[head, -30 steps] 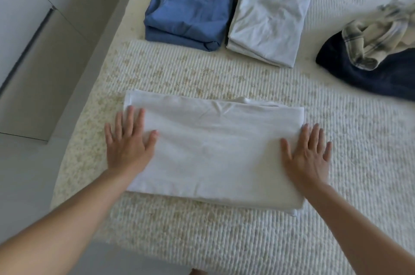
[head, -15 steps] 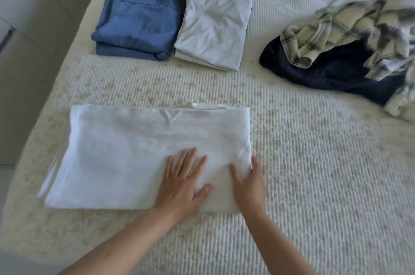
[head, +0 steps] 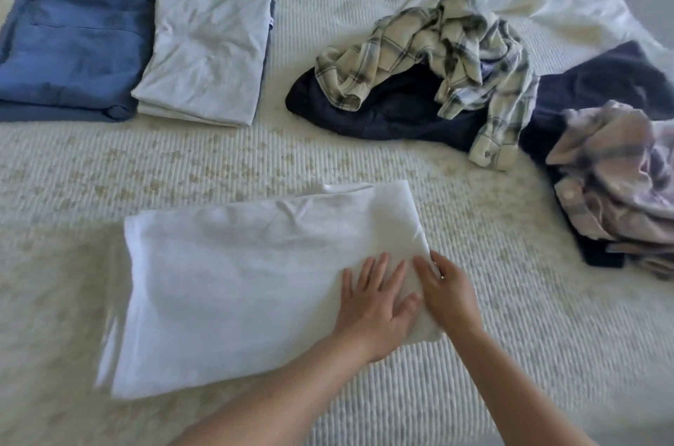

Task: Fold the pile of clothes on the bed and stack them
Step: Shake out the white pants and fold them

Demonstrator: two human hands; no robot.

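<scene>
Flatly both hands (head: 412, 299) press the unmarked white garment (head: 237, 285)

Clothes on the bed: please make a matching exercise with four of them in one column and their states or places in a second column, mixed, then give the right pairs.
Column 1:
1. white garment
2. blue garment
3. cream plaid shirt
4. dark navy garment

Column 2:
A. crumpled, on top of a dark garment
B. folded, at the far left
C. flat under both hands
D. unfolded, partly under a plaid shirt

Pairs: 1-C, 2-B, 3-A, 4-D
</scene>
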